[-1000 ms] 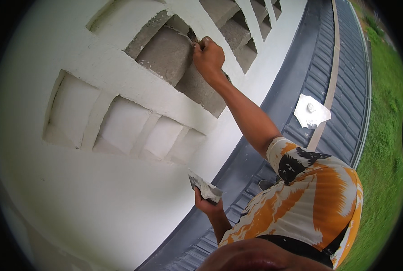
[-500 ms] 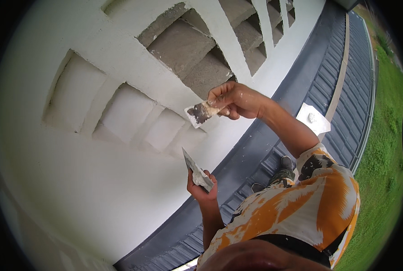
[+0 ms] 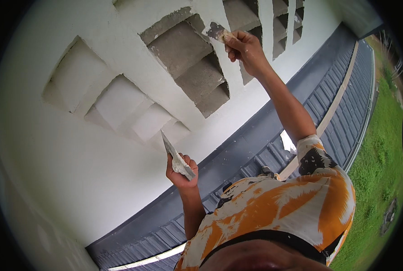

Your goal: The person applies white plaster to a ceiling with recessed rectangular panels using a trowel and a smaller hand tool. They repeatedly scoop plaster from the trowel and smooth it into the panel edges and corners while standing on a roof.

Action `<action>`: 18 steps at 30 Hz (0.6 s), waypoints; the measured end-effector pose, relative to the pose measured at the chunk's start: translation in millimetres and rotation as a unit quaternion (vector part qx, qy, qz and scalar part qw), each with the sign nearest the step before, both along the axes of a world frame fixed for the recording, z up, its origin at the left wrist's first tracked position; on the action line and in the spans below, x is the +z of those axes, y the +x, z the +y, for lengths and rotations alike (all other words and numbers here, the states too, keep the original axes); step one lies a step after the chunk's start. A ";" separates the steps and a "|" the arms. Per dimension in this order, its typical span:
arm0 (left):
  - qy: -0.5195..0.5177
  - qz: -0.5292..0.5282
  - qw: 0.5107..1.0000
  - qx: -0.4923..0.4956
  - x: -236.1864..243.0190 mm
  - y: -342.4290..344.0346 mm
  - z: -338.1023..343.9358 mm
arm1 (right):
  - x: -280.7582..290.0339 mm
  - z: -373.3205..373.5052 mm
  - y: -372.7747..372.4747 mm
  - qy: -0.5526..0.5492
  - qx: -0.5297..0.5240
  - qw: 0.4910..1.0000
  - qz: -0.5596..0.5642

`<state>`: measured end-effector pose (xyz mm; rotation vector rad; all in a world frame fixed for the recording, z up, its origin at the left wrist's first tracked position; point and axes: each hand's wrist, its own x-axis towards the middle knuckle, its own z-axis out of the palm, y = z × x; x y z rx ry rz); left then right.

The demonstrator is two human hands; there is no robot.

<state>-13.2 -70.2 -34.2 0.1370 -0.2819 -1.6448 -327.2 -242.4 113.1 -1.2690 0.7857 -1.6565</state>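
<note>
My right hand (image 3: pixel 247 50) is raised at the wall, its fingers closed on the handle end of a putty knife (image 3: pixel 216 32). The flat blade is stained dark and white, and lies in front of the white rib between two grey recesses; whether it touches the wall I cannot tell. Lower and to the left, my left hand (image 3: pixel 181 172) grips a flat metal plate (image 3: pixel 169 148) that carries a lump of white putty (image 3: pixel 180 165). Bare rough concrete shows inside the grey recess (image 3: pixel 181 45), while the white recess (image 3: pixel 120 101) further left has a pale, smooth inside.
The white wall (image 3: pixel 115 194) meets a dark ledge (image 3: pixel 251 135) along its foot. Beyond it slopes a dark ribbed roof (image 3: pixel 346 117) with a pale strip (image 3: pixel 339 99) across it. A white sheet (image 3: pixel 288 142) lies there, partly hidden by my arm. Grass (image 3: pixel 375 153) spreads at the far right.
My right hand has moved up with the putty knife, from below the grey recess to its upper right. My left hand and its plate have shifted left and slightly up. The view has also shifted.
</note>
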 end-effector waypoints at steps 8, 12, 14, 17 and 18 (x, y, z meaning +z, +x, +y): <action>0.076 -0.014 0.986 0.147 -47.2 -1.5 53.7 | 22.0 -69.4 -17.6 0.005 -0.037 0.998 0.051; 0.228 -0.052 0.936 0.263 -56.4 -20.3 87.1 | -4.1 -60.4 -22.2 0.018 -0.094 0.990 0.101; 0.324 -0.032 0.891 0.317 -58.8 -27.4 94.9 | -22.4 -54.9 -30.9 0.028 -0.117 0.985 0.122; 0.293 -0.003 0.898 0.328 -70.6 -28.5 108.1 | -35.6 -42.5 -29.4 0.045 -0.119 0.989 0.079; 0.283 -0.001 0.902 0.325 -74.5 -29.4 106.9 | -35.2 -41.8 -24.1 0.023 -0.099 0.993 0.063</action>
